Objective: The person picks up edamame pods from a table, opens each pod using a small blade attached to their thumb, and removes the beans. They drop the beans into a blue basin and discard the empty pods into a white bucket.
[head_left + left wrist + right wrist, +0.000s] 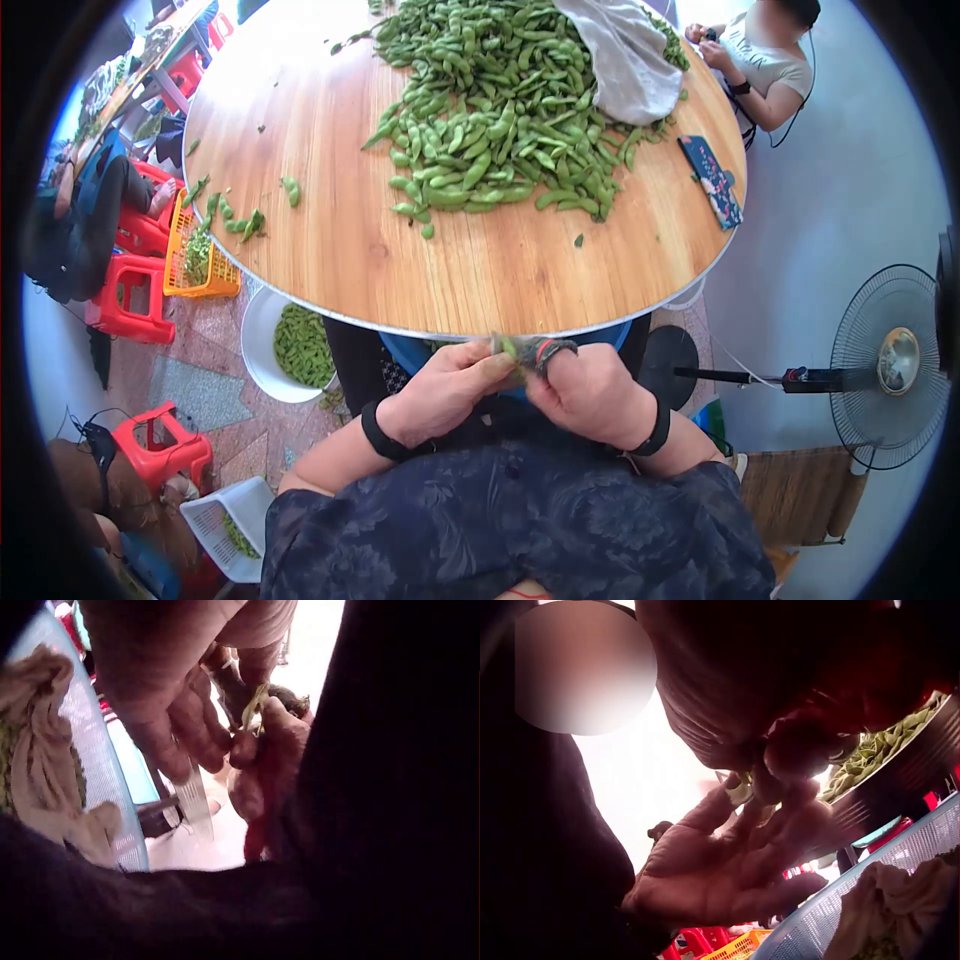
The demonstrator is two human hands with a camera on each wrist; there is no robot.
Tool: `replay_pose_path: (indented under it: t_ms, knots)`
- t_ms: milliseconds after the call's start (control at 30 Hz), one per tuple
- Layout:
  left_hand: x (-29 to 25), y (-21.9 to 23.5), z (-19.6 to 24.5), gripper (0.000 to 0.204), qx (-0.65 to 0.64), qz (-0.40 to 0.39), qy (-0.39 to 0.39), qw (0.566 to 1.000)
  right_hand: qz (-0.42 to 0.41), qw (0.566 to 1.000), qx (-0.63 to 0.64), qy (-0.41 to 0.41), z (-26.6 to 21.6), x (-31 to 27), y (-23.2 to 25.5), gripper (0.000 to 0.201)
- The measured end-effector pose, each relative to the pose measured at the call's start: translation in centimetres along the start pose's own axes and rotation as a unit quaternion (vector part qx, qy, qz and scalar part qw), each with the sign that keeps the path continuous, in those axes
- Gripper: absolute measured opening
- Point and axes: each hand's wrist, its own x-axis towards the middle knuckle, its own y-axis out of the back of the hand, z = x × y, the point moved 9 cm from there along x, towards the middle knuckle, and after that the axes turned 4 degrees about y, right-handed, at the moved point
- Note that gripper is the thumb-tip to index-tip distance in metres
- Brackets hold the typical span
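Just off the near edge of the round wooden table (330, 250), both hands meet at a green soybean pod (508, 348). My left hand (445, 388) pinches the pod between thumb and fingers. From the other side my right hand (597, 392) grips it with curled fingers; a dark grey cover with a red band wraps one of its digits. Part of the pod (256, 709) shows between the fingertips in the left wrist view. The right wrist view has it (740, 792) at the left hand's fingertips. A large heap of pods (500, 110) covers the tabletop's far middle.
A pale cloth (635, 70) lies over the heap's right side, near a dark patterned case (710, 182). Below the table edge sits a blue basket (799, 919). On the floor are a white bucket (258, 345), a yellow basket (205, 285) and red stools. A fan (890, 365) stands right.
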Motion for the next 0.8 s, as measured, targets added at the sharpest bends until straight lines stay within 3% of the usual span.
replay_pose_path:
  t_ms: [67, 100, 167, 233, 267, 300, 333, 367, 400, 467, 533, 600, 633, 667, 700, 733, 767, 800]
  knots:
    - [-1.0, 0.0, 1.2, 0.027, 0.004, -0.002, -0.030, 1.000, -0.035, 0.998, 0.043, -0.012, 0.1, 0.4, -0.6, 0.020]
    - [-1.9, 0.6, 2.4, 0.025, 0.081, 0.035, -0.063, 0.994, -0.035, 0.999, 0.038, -0.010, 0.1, 0.9, 0.0, 0.020]
    - [-4.9, 0.9, 5.8, 0.018, 0.170, 0.079, -0.165, 0.968, -0.070, 0.992, 0.028, -0.100, 2.0, 1.9, 1.2, 0.019]
    - [-9.1, 3.6, 8.8, 0.012, 0.257, 0.145, -0.259, 0.920, -0.027, 0.992, -0.014, -0.126, 5.8, 2.8, 3.1, 0.017]
    - [-11.8, 6.0, 9.9, 0.011, 0.277, 0.254, -0.296, 0.878, -0.011, 0.991, -0.057, -0.124, 7.7, 3.7, 3.9, 0.018]
    - [-14.8, 8.3, 10.9, 0.012, 0.316, 0.397, -0.277, 0.816, -0.008, 0.991, -0.060, -0.121, 9.1, 5.0, 4.2, 0.018]
    - [-18.3, 11.9, 11.6, 0.041, 0.527, 0.505, -0.189, 0.657, -0.009, 0.986, -0.098, -0.131, 10.5, 6.2, 4.6, 0.018]
    - [-20.5, 11.7, 12.7, 0.054, 0.641, 0.560, -0.178, 0.494, -0.009, 0.981, -0.135, -0.142, 11.6, 7.2, 4.9, 0.018]
    - [-21.2, 12.0, 12.9, 0.054, 0.642, 0.559, -0.181, 0.493, -0.005, 0.980, -0.137, -0.141, 12.5, 8.1, 4.6, 0.018]
    - [-22.7, 9.1, 13.7, 0.060, 0.735, 0.580, -0.229, 0.266, -0.004, 0.974, -0.218, -0.063, 12.6, 9.9, 3.2, 0.017]
    - [-22.8, 8.2, 13.2, 0.059, 0.718, 0.595, -0.228, 0.281, -0.017, 0.971, -0.229, -0.064, 13.6, 10.4, 2.4, 0.019]
    - [-21.1, 8.3, 12.4, 0.054, 0.616, 0.534, -0.262, 0.517, 0.011, 0.975, -0.197, -0.106, 14.8, 10.3, 3.4, 0.018]
    - [-20.1, 8.0, 11.9, 0.047, 0.551, 0.504, -0.330, 0.578, 0.056, 0.980, -0.180, -0.066, 13.8, 10.1, 4.6, 0.012]
    - [-18.2, 7.3, 11.5, 0.039, 0.524, 0.468, -0.321, 0.635, 0.053, 0.980, -0.179, -0.065, 13.0, 9.8, 5.0, 0.012]
    - [-15.9, 5.8, 11.3, 0.034, 0.510, 0.406, -0.299, 0.697, 0.057, 0.981, 0.058, -0.177, 13.9, 8.9, 5.0, 0.013]
    - [-13.6, 5.2, 10.7, 0.028, 0.483, 0.335, -0.317, 0.744, 0.059, 0.913, 0.292, -0.278, 14.1, 7.6, 4.0, 0.013]
    - [-10.9, 3.9, 10.1, 0.027, 0.452, 0.268, -0.267, 0.808, 0.063, 0.860, 0.407, -0.302, 12.6, 6.8, 3.3, 0.019]
    - [-8.7, 3.1, 9.7, 0.024, 0.378, 0.242, -0.250, 0.858, 0.060, 0.858, 0.411, -0.304, 11.2, 6.2, 3.1, 0.019]
